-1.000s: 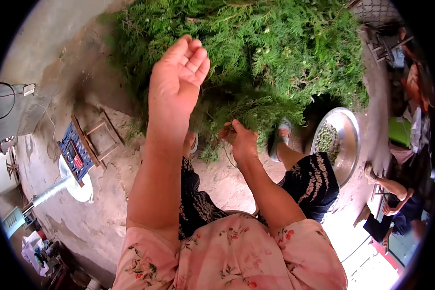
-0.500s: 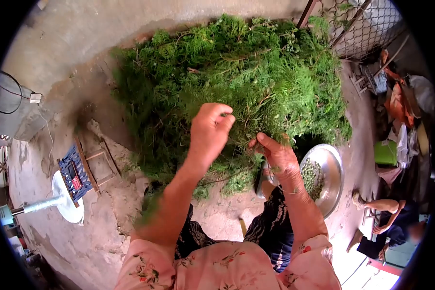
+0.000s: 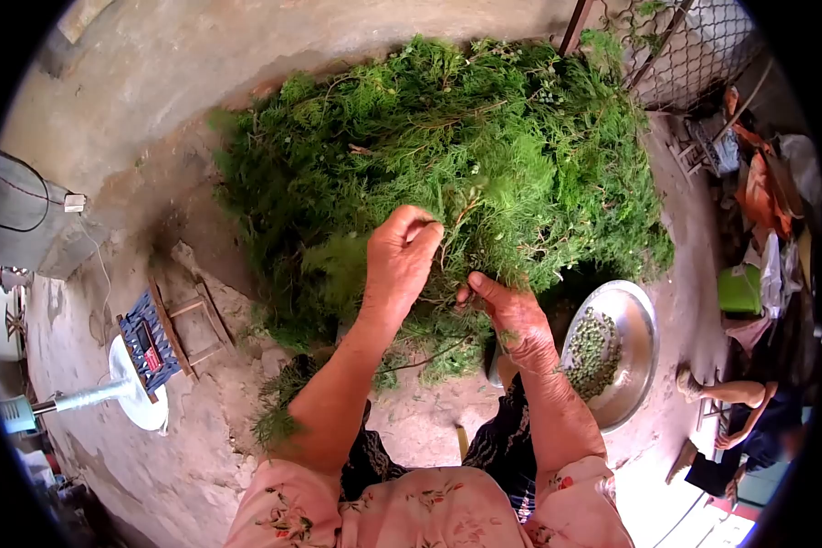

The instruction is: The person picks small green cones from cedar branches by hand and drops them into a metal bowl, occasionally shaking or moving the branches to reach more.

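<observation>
Rough, stained floor runs up to a bare wall behind the work. At far left, a cable hangs by a grey block that carries a small white box. Next comes a round white base with a wrapped pole, partly under a wooden stool with a woven dark-blue seat; a red-and-black object lies on that seat.

Across the middle, against the wall, lies a broad pile of cut branches: feathery, scale-like foliage, bright green on top and darker at the left, with brown twigs and small pale-green cones among it. The left hand is in front of the pile, fingers curled and thumb up to the forefinger; whether they pinch anything I cannot tell. Beside it the right hand pinches the thin stems of a branch between thumb and fingers, the branch standing before the pile.

Just right of that hand, on the floor, a wide metal basin holds many small round green cones, heaped toward its left side, bare shiny metal showing at the right. Further right are a bright-green item and another person, seated.
</observation>
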Demonstrator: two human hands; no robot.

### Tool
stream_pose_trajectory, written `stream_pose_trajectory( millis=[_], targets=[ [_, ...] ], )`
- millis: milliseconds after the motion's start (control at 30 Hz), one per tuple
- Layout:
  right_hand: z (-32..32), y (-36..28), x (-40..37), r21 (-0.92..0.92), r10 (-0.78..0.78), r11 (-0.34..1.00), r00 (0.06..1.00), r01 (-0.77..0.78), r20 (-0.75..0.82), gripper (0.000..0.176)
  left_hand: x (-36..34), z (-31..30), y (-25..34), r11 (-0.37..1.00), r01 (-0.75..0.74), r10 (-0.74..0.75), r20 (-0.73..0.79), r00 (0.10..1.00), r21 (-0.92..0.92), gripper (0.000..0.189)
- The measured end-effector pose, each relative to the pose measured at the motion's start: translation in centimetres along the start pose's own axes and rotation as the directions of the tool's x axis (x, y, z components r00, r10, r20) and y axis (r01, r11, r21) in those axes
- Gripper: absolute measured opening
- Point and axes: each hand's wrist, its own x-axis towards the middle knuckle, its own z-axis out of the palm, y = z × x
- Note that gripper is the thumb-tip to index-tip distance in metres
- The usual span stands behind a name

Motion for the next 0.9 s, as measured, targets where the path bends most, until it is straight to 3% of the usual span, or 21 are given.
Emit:
stream_pose_trajectory(
  millis=[67,200,267,367,433,567,633,767,900],
  targets=[
    [-0.1,-0.3,0.1,-0.015,0.033,0.999,0.998,-0.034,-0.054,0.025,0.0,-0.1,0.1,0.961,0.021,-0.022,-0.001,1.000,-0.277,0.008],
    [-1.2,0.9,1.2,-0.095,-0.031,0.995,0.998,0.025,-0.055,0.024,0.2,0.1,0.0,0.892,-0.036,0.005,-0.071,0.997,-0.450,0.014],
    [-1.4,1.5,1.5,-0.129,-0.076,0.989,0.996,0.071,-0.037,0.026,0.5,-0.2,0.0,0.885,0.019,-0.051,-0.056,0.997,-0.464,0.017],
    [-1.3,1.8,1.5,-0.018,-0.101,0.995,0.976,0.100,-0.192,0.034,0.6,-0.6,0.4,0.863,0.098,-0.132,-0.033,0.991,-0.495,0.027],
    [-1.6,1.5,1.4,-0.176,-0.144,0.977,0.982,0.121,-0.122,0.050,0.5,-0.5,1.2,0.893,0.197,-0.214,0.002,0.977,-0.404,0.025],
    [-1.8,1.8,1.3,-0.289,-0.130,0.955,0.970,0.067,-0.205,0.048,0.3,-0.1,0.7,0.927,0.209,-0.224,-0.011,0.975,-0.312,0.021],
    [-1.1,0.8,0.8,-0.093,-0.071,0.994,0.988,0.059,-0.140,0.047,0.5,-0.1,0.7,0.870,0.316,-0.311,0.076,0.947,-0.379,0.018],
    [-1.6,1.5,1.3,-0.164,-0.057,0.986,0.973,0.020,-0.223,0.046,0.2,-0.5,1.8,0.847,0.401,-0.367,0.160,0.916,-0.348,0.018],
    [-0.6,0.6,1.1,-0.032,-0.089,0.996,0.984,0.085,-0.153,0.039,-0.2,0.0,2.9,0.796,0.461,-0.391,0.248,0.886,-0.392,0.018]
  ],
)
